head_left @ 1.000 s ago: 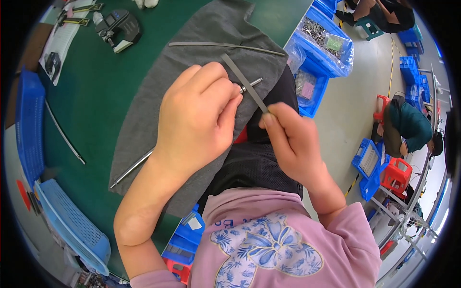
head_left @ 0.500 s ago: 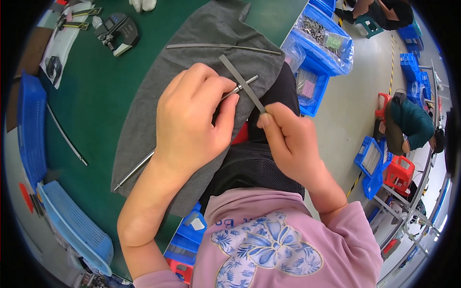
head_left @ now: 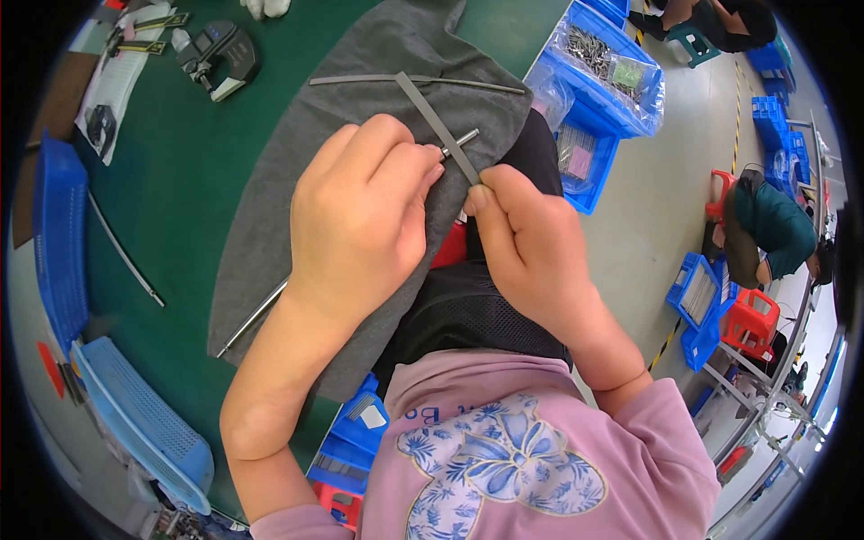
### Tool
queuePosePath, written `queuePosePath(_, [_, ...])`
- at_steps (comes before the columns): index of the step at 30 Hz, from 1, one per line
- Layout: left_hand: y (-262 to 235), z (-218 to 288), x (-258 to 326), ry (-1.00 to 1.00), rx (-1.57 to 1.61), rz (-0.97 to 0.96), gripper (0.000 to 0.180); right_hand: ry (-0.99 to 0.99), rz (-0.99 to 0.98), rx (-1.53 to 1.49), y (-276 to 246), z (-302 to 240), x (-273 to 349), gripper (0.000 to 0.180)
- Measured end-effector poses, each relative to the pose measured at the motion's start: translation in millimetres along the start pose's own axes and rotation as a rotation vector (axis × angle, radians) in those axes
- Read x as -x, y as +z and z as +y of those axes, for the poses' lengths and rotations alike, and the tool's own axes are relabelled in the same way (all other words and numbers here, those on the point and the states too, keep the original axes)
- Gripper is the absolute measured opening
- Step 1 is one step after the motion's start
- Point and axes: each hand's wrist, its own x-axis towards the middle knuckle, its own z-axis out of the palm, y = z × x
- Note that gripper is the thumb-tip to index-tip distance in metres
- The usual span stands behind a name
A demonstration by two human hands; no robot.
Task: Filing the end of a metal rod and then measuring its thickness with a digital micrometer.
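Observation:
My left hand (head_left: 360, 207) is closed on a slim shiny metal rod (head_left: 466, 139), whose stepped tip sticks out past the fingertips. Below the wrist more metal rod shows on the cloth; my hand hides whether it is the same piece. My right hand (head_left: 531, 238) pinches the lower end of a flat grey file-like strip (head_left: 421, 110). The strip lies crosswise over the rod just beyond my left fingertips. Under both hands spreads a dark grey cloth (head_left: 256, 216), partly over the table edge and my lap. A thin grey tool, narrowing to the right (head_left: 355, 80), lies on the cloth.
A digital micrometer (head_left: 236, 52) stands on the green table (head_left: 189, 189), with a thin rod (head_left: 126, 247) at left. Blue baskets (head_left: 148, 414) line the left edge. Blue bins (head_left: 643, 108) of metal parts sit at right. A co-worker (head_left: 774, 225) bends near red stools.
My right hand has moved up and left, sliding the strip further across the rod, so its far end now overlaps the thin tool. My left hand has shifted only slightly.

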Motion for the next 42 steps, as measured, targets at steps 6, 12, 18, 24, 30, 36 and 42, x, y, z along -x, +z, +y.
queuePosePath(6, [-1.4, 0.0, 0.2, -0.047, 0.068, -0.014, 0.019, 0.068, 0.025, -0.263, -14.0, 9.4, 21.3, 0.007])
queuePosePath(12, [-2.9, 1.0, 0.9, -0.083, 0.123, 0.015, 0.026, 0.136, 0.051, -0.664, -11.9, -3.3, 1.7, 0.012])
queuePosePath(18, [-3.1, -4.7, 2.6, 0.032, 0.119, 0.132, 0.042, -0.132, 0.01, -0.619, -4.3, -7.3, -10.6, 0.012])
queuePosePath(24, [-4.2, 3.5, 2.4, 0.018, 0.131, 0.118, 0.04, 0.055, 0.41, -0.658, -18.6, -12.5, -27.5, 0.031])
queuePosePath(30, [-5.1, -1.0, 3.1, -0.085, 0.042, 0.196, 0.019, 0.065, 0.22, -0.583, -3.3, 5.0, -10.9, 0.01])
queuePosePath(36, [-4.6, 2.4, -2.4, -0.052, -0.054, 0.023, 0.013, 0.081, 0.223, -0.482, -3.8, 11.4, -8.9, 0.012])
queuePosePath(42, [-9.4, 9.9, 0.6, -0.159, 0.063, -0.101, 0.011, 0.133, 0.087, -0.418, -15.7, 20.3, 17.3, 0.015])
